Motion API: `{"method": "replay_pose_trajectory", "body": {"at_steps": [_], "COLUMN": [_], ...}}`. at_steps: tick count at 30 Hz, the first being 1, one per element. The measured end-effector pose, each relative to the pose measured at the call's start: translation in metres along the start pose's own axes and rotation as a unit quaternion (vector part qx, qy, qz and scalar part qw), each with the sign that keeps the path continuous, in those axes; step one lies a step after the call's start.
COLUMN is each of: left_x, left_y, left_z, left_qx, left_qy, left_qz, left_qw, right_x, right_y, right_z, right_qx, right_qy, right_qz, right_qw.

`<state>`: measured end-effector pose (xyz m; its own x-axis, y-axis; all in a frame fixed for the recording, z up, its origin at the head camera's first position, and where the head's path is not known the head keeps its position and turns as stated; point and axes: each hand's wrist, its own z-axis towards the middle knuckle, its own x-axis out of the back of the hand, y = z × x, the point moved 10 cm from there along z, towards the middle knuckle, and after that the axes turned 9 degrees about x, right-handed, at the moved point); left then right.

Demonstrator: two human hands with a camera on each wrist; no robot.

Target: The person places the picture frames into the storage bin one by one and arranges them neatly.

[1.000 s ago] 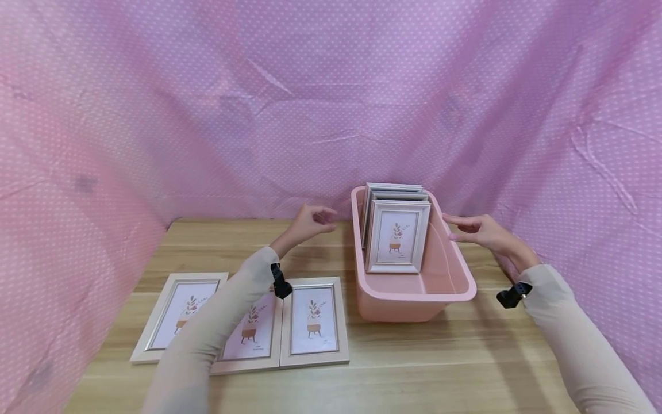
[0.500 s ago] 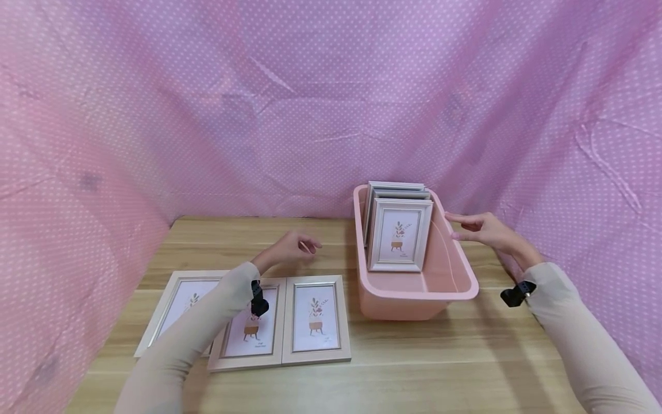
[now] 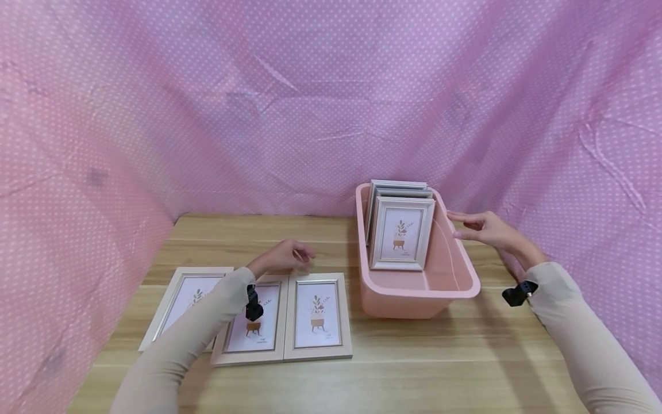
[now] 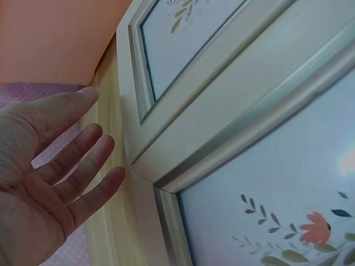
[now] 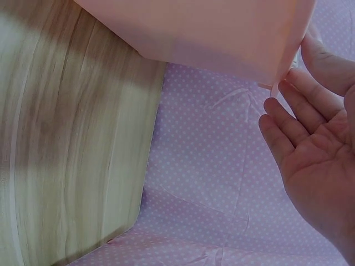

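Note:
My left hand [image 3: 281, 255] hovers just beyond the top edges of the middle picture frame [image 3: 258, 339] and the right picture frame [image 3: 318, 315], holding nothing. In the left wrist view its fingers [image 4: 91, 202] are loosely bent and apart from the frames. A third picture frame [image 3: 181, 305] lies at the left, partly under my sleeve. My right hand [image 3: 488, 230] touches the right rim of the pink plastic bin [image 3: 403, 307] with extended fingers and thumb; the right wrist view shows the fingertips at the rim [image 5: 302, 39]. Several picture frames [image 3: 402, 234] stand upright inside the bin, toward its back left.
A wooden table [image 3: 393, 374] carries everything. Pink dotted cloth [image 3: 331, 115] hangs behind and at both sides, close to the right hand. Bare wood shows in front of the bin and between the frames and the bin.
My left hand has drawn back from beside the bin, leftward and nearer, to the flat frames' top edges. The right hand stays at the bin's rim. The whole view shifted slightly.

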<state>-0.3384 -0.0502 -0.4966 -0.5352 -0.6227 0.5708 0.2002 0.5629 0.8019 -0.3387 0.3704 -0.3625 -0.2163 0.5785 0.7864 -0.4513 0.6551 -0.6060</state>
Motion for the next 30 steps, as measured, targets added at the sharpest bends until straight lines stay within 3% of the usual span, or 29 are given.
{"method": "replay_pose_trajectory", "body": {"at_steps": [13,24,30], "left_x": [-0.002,-0.013,-0.01], "left_y": [-0.026,-0.025,-0.027], "left_z": [-0.003,-0.001,-0.004], "left_qx": [0.055,0.044,0.05], "left_qy": [-0.013,-0.036,-0.032], "left_qz": [-0.035,-0.022,-0.017], "left_qw": [0.9978,0.9981,0.9981], "right_x": [0.001,0.001,0.0], "right_y": [0.005,0.006,0.002], "right_z": [0.0,-0.011,-0.003], "right_qx": [-0.015,-0.028,-0.022], "right_qy": [-0.001,0.001,-0.002], "right_qz": [-0.012,-0.015,-0.012], "right_qw": [0.9998,0.9995,0.9997]}}
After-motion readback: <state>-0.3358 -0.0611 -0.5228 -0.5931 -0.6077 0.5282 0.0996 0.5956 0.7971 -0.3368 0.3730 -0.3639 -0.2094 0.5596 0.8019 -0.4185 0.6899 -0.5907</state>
